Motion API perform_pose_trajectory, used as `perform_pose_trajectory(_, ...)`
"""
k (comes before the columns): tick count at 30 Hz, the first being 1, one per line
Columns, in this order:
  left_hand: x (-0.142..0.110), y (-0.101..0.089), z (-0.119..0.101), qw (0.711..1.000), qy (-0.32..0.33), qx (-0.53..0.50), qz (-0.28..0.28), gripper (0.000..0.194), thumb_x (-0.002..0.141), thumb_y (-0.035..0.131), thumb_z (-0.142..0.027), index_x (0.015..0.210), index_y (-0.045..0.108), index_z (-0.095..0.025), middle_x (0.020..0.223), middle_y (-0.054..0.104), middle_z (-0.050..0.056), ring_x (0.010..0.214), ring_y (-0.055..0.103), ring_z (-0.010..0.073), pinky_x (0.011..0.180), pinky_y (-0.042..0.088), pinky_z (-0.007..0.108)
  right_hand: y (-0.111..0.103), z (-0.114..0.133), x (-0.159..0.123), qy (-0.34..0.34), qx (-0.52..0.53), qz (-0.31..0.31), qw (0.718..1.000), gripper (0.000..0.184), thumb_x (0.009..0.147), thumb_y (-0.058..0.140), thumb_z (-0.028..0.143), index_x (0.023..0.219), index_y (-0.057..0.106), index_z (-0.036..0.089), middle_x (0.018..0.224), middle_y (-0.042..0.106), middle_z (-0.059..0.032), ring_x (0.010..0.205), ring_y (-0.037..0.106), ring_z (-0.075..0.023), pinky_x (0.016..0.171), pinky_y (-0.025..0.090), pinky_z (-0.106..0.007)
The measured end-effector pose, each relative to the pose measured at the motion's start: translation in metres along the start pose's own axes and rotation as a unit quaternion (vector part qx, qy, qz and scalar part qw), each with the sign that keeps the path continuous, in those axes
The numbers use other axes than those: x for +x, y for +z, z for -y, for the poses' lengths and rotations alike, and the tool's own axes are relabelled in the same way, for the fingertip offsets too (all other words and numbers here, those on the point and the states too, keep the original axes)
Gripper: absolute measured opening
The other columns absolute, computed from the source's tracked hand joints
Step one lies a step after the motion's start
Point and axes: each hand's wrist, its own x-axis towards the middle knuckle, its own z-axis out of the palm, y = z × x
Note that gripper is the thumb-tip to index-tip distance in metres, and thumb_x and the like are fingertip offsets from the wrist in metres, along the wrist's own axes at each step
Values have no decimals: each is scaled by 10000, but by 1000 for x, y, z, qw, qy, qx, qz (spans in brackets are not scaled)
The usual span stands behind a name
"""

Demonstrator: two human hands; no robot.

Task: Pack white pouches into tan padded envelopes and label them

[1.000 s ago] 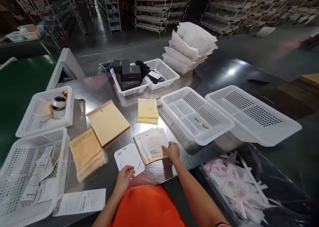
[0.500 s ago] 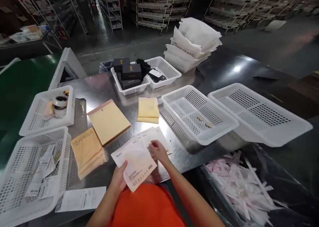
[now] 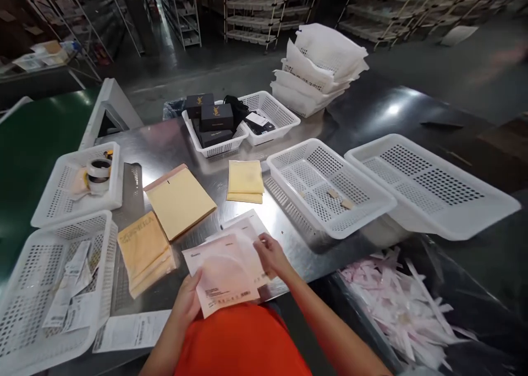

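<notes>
My left hand (image 3: 186,300) grips the lower left edge of a small stack of flat pale packets (image 3: 223,271), held just above the near edge of the steel table (image 3: 173,145). My right hand (image 3: 270,255) pinches the right side of the same stack, fingers curled on the top packet. More packets (image 3: 247,222) lie fanned on the table just behind the held ones. Yellow padded envelopes (image 3: 179,200) and a second pile (image 3: 144,249) lie to the left of my hands.
White perforated baskets ring the table: one with paper slips (image 3: 45,288), one with tape (image 3: 74,183), one with black boxes (image 3: 214,131), two wide ones (image 3: 330,186) (image 3: 429,183) at right. A bin of paper strips (image 3: 408,310) sits at lower right. A printed sheet (image 3: 132,329) lies near the edge.
Both hands left the table and lifted several packets from the fanned pile, drawing them toward my body. The white rounded card that lay under my left hand is no longer visible.
</notes>
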Motion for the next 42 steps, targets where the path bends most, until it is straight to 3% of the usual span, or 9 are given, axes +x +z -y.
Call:
perform_pose_trajectory(3,5,8,4,999,40,23,-21,402,615,860,-310,925,706,-105,921,767,135,942,713,325,926,545,452,28,11,-5,-20,-3,38,999,370,870,403,511,764,587,208,666,621,-3,619,577,-171,563,463,-280)
perform_pose_trajectory(6,3,4,-1,993,84,73,-44,449,603,865,-345,942,692,-105,887,767,127,990,698,333,895,560,438,30,11,20,-9,-50,-15,999,346,905,395,458,950,620,200,983,663,-68,904,614,-213,766,495,-328)
perform_pose_trajectory(10,-7,-8,-15,983,137,106,-69,698,576,881,-301,1203,604,-168,997,758,99,1064,672,310,885,566,377,6,-9,61,53,-151,-105,981,503,636,753,329,1074,592,141,1238,534,-193,1192,460,-365,956,394,-476)
perform_pose_trajectory(13,-14,-15,-21,982,155,82,-75,838,618,857,-230,1358,467,-283,1128,726,63,1068,674,276,900,562,362,-8,-26,71,72,-190,-114,973,394,577,776,271,924,647,138,1158,572,-191,1115,507,-367,900,412,-448)
perform_pose_trajectory(17,-18,-26,-20,989,91,50,-108,719,619,835,-155,1272,535,-173,986,756,106,946,712,313,868,579,418,-21,-42,64,66,-188,-122,972,164,733,586,278,825,667,169,1034,644,-113,899,596,-238,726,439,-311)
perform_pose_trajectory(23,-16,-30,-15,992,61,20,-110,589,636,818,-152,1177,587,-120,944,760,129,929,714,330,863,582,432,-29,-47,59,13,-163,-116,980,270,845,445,351,784,647,183,723,665,-24,713,599,-180,618,410,-242)
perform_pose_trajectory(35,-16,-25,-17,988,69,5,-134,316,683,735,-72,968,626,-157,823,761,73,817,735,286,824,597,417,-24,-26,51,-11,-246,-117,962,285,956,369,313,1039,627,224,898,676,-54,814,577,-201,649,343,-278)
perform_pose_trajectory(39,-13,-21,-12,992,66,-7,-109,377,632,795,-110,969,630,-147,854,765,95,827,732,298,828,592,423,-13,-33,58,24,-262,-117,958,378,784,657,383,1083,613,157,1136,612,-160,1023,544,-289,761,404,-329)
perform_pose_trajectory(42,-13,-23,-11,993,62,-3,-100,386,616,822,-155,955,639,-156,841,764,92,849,730,310,845,586,429,-11,-45,67,61,-246,-104,962,352,663,744,393,901,641,154,1005,640,-143,914,573,-281,695,419,-327)
